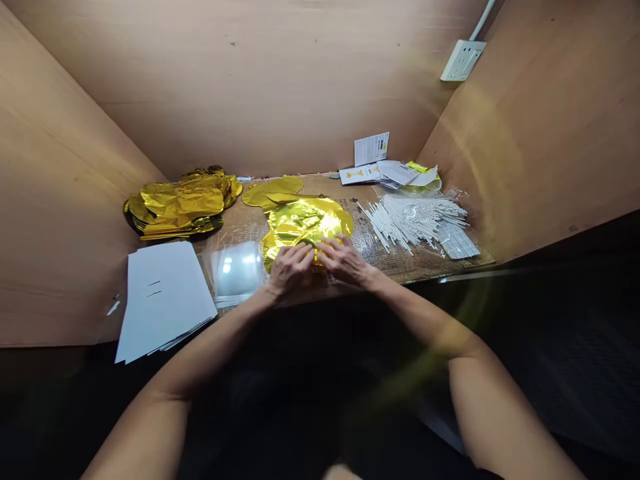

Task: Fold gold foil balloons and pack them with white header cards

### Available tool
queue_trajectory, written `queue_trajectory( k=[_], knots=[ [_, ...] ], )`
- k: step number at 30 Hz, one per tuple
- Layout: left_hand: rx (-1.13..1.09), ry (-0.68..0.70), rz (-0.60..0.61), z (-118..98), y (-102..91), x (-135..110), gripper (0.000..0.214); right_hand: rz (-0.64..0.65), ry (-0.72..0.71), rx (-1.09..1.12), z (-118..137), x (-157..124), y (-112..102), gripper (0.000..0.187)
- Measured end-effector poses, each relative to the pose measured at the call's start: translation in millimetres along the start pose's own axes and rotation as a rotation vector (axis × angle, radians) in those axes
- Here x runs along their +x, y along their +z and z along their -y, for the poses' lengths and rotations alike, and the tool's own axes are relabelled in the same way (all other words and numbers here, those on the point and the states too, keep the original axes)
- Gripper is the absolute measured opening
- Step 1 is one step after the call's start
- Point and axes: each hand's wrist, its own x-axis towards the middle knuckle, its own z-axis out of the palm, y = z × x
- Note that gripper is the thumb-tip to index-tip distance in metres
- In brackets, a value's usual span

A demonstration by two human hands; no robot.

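Note:
Both my hands work at the near edge of a crumpled gold foil balloon (305,223) lying on the desk's brown-patterned surface (380,257). My left hand (293,267) and my right hand (344,260) sit side by side, fingers gathered on the foil and almost touching each other. Part of the foil is hidden under them. Just beyond lies a flatter gold foil piece (273,191). Left of my hands, a clear plastic sleeve (235,273) rests close by.
A heap of gold foil balloons (180,203) lies at the far left. A stack of white paper (163,300) overhangs the near left. Several white sticks (410,220) and printed leaflets (385,167) lie to the right. Wooden panels enclose the desk, with a wall socket (463,60) high up.

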Motion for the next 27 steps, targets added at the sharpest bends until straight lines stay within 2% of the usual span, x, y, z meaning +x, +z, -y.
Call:
queue_trajectory(
  k=[2,4,7,9,12,14,16,17,19,22,23,25,27],
  knots=[
    [-0.062,0.017,0.067,-19,17.0,-33,0.038,0.014,0.028,0.073,21,-33,19,0.030],
    [-0.112,0.030,0.118,-33,26.1,-59,0.040,0.023,0.079,0.155,38,-59,31,0.030],
    [-0.168,-0.001,0.140,-39,27.6,-75,0.039,0.027,0.216,0.300,51,-76,36,0.030],
    [-0.173,-0.137,0.161,-33,24.4,-65,0.036,0.037,0.396,0.374,50,-69,33,0.030],
    [-0.130,-0.387,0.261,-20,17.9,-29,0.041,0.123,0.695,0.364,32,-36,25,0.035],
    [-0.056,-0.410,0.245,-17,12.7,-9,0.037,0.228,0.799,0.311,18,-13,21,0.033],
    [-0.007,-0.279,0.161,-22,7.9,-6,0.035,0.303,0.839,0.275,10,2,17,0.029],
    [-0.006,-0.185,0.134,-27,6.4,-12,0.041,0.323,0.840,0.269,10,4,15,0.028],
    [-0.042,-0.018,0.170,-38,6.4,-32,0.052,0.360,0.821,0.272,17,-2,10,0.028],
    [-0.091,0.048,0.265,-52,12.4,-67,0.046,0.335,0.788,0.210,42,-28,-2,0.028],
    [-0.103,0.047,0.272,-53,14.5,-75,0.046,0.286,0.735,0.178,50,-37,-7,0.028],
    [-0.136,0.047,0.272,-50,16.0,-82,0.044,0.206,0.515,0.155,61,-48,-17,0.033],
    [-0.196,0.029,0.291,-37,12.3,-77,0.039,0.263,0.270,0.211,59,-46,-23,0.027]
  ],
)
